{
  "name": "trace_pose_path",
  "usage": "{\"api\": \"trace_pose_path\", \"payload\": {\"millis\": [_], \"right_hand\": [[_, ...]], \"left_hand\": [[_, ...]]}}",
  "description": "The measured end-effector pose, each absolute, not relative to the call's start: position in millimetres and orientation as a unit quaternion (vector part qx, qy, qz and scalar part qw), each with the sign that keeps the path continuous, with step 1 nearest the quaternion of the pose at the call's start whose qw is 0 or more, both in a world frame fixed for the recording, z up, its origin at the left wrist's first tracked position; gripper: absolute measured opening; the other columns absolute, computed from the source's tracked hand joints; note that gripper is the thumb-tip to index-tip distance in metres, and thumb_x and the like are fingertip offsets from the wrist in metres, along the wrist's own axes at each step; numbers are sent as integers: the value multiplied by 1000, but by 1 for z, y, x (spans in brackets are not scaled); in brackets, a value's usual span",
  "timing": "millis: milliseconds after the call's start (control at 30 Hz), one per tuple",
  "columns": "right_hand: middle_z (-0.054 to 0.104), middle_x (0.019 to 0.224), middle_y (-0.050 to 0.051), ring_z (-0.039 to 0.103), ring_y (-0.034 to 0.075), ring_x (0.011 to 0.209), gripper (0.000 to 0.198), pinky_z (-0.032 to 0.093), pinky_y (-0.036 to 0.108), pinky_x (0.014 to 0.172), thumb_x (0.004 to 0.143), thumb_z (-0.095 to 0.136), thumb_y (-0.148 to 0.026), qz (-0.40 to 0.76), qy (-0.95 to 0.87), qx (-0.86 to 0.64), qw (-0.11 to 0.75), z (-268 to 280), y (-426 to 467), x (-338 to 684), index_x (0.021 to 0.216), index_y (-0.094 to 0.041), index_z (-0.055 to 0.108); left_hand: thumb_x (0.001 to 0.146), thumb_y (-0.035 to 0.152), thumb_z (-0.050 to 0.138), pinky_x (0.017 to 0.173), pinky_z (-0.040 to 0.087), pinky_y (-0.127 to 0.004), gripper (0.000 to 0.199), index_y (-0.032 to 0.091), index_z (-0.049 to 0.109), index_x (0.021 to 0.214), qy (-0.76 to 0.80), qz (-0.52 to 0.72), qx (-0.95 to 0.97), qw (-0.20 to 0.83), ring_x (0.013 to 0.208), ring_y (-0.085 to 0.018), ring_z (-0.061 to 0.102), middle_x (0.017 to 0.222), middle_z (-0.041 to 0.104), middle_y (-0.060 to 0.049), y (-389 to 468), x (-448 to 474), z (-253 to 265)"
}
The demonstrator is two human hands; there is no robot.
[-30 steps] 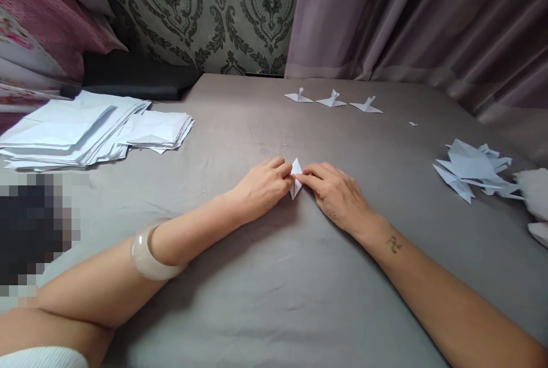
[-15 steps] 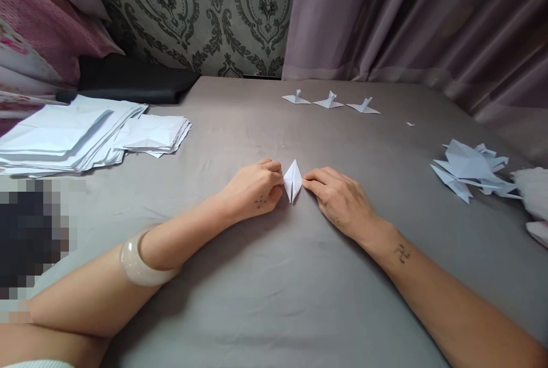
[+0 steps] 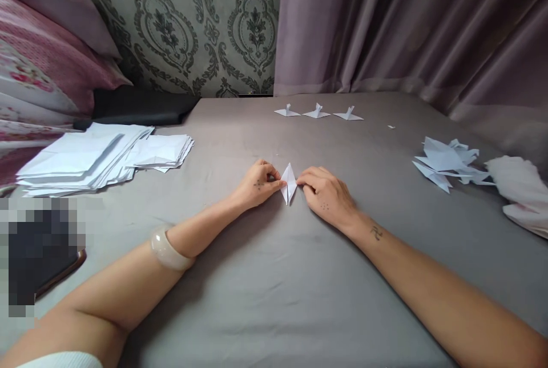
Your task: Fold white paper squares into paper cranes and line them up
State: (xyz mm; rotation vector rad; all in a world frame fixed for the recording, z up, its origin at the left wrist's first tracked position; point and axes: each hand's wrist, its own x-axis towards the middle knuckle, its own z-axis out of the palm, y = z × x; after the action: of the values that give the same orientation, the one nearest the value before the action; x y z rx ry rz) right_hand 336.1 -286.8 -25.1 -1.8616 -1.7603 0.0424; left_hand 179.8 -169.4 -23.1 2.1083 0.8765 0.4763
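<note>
A small white folded paper piece (image 3: 289, 182), kite-shaped with its tip pointing toward me, stands on the grey sheet (image 3: 265, 299) between my hands. My left hand (image 3: 258, 184) pinches its left edge with fingertips. My right hand (image 3: 323, 198) pinches its right edge. Both forearms lie stretched across the sheet, and a pale bangle (image 3: 168, 248) circles my left wrist.
Three finished paper birds (image 3: 317, 112) stand in a row at the far edge. Stacks of white paper (image 3: 92, 154) lie at the left. A heap of folded paper shapes (image 3: 445, 161) and white cloth (image 3: 520, 191) lie at the right. Pillows, patterned wall and curtain lie behind.
The paper piece has opened from a narrow flap under my fingers into a wider kite shape held at both sides. The camera has tilted up, so everything sits lower in view.
</note>
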Motion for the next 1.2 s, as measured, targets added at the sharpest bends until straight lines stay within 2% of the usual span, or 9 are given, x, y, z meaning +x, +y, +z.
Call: {"api": "trace_pose_path", "payload": {"millis": [167,267,500,733,867,1033,1200], "right_hand": [[70,93,4,63,15,77,20,49,29,70,81,48,-16,93,-510,-688,508,-22,-280,336,89,-20,66],[68,89,5,62,16,76,12,50,29,68,80,54,-24,93,-474,-661,574,-15,-280,333,87,-19,63],[62,87,4,59,16,78,12,49,30,69,83,60,-31,57,-542,-600,586,-8,-286,323,90,-22,58],[62,82,2,55,13,72,11,44,29,67,85,59,-33,95,-566,-576,582,-6,-286,322,86,-22,62],[61,74,0,54,14,68,20,44,29,67,80,64,-41,203,-505,-582,604,-4,-285,324,77,-22,65],[63,77,1,54,14,72,31,44,29,69,73,69,-50,399,-415,-536,617,-5,-283,331,82,-21,68],[62,76,0,51,12,70,30,42,28,69,70,72,-49,445,-395,-519,614,-5,-283,333,81,-21,68]], "left_hand": [[73,41,71,63,40,-25,27,16,61,78,299,281,709,573,67,-12,52,75,59,-1,-175,179,-18],[72,37,74,68,42,-25,25,17,62,79,249,353,661,614,72,-12,55,76,62,0,-181,179,-12],[72,33,75,73,45,-27,20,18,64,78,224,391,667,593,76,-13,57,82,65,-1,-188,177,-7],[73,33,75,70,44,-26,19,17,64,77,223,372,693,576,73,-12,55,79,63,0,-190,176,-7],[71,34,76,71,45,-26,25,18,61,83,220,351,671,615,74,-12,56,79,63,0,-191,176,-5],[71,30,77,70,44,-26,34,20,56,97,190,333,606,697,80,-13,59,88,65,-2,-187,176,-4],[69,28,79,67,42,-25,37,18,56,96,195,336,564,729,74,-11,57,86,64,-1,-185,177,-4]]}}
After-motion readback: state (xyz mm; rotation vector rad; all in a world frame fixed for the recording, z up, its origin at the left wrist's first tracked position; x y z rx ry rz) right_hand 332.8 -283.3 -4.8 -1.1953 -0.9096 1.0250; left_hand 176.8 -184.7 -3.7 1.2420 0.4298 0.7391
